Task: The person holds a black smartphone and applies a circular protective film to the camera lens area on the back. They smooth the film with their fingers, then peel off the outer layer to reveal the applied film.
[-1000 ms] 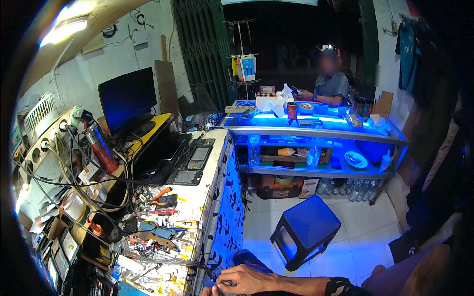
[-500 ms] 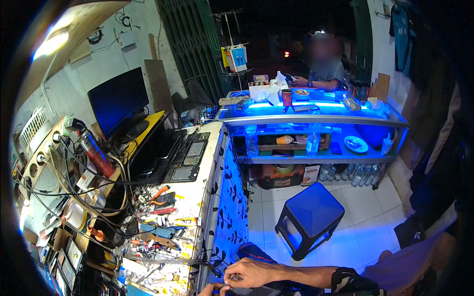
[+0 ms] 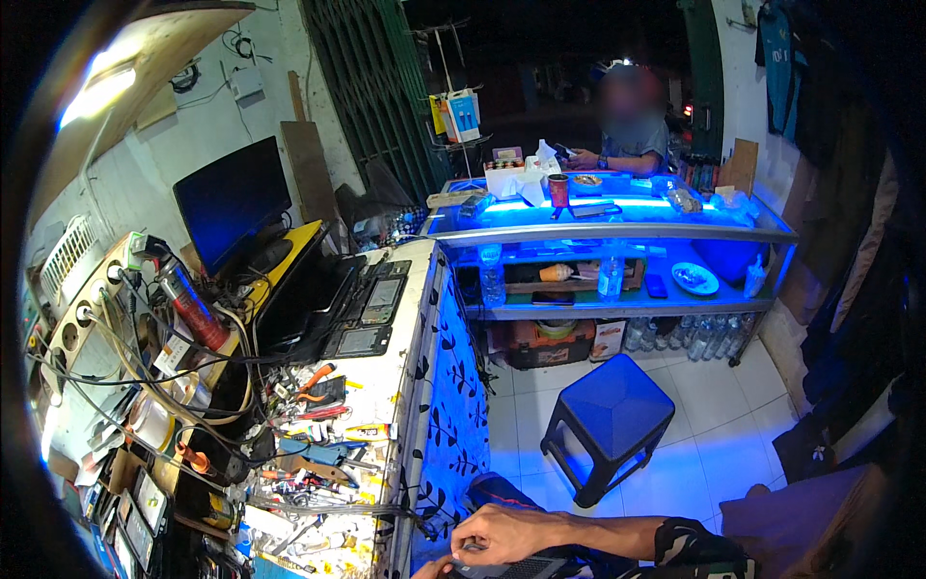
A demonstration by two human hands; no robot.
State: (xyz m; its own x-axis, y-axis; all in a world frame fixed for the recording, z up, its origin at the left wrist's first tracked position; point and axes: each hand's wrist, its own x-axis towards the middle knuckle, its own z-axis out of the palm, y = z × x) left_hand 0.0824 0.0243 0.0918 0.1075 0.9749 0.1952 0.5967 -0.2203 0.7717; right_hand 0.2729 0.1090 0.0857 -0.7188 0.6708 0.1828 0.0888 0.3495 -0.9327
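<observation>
At the lower edge, my right hand (image 3: 506,534) is bent over the corner of a dark laptop-like device with a keyboard (image 3: 526,566). Its fingers are closed around something small and dark that I cannot make out. Just to the left, a sliver of my left hand (image 3: 434,569) meets the same corner; most of its fingers are cut off by the frame. Dark cables (image 3: 386,510) run off the workbench and end close to my right hand. The device lies low over my lap, and its lower part is out of view.
To the left, a cluttered workbench (image 3: 410,333) holds loose tools, opened laptop parts (image 3: 371,314) and a monitor (image 3: 236,203). A blue stool (image 3: 614,405) stands ahead on the tiles. Behind it is a blue-lit glass counter (image 3: 627,232), with a person (image 3: 632,135) seated beyond.
My hands have shifted slightly right and stay together at the device's corner. More of its keyboard shows now, and less of my left hand.
</observation>
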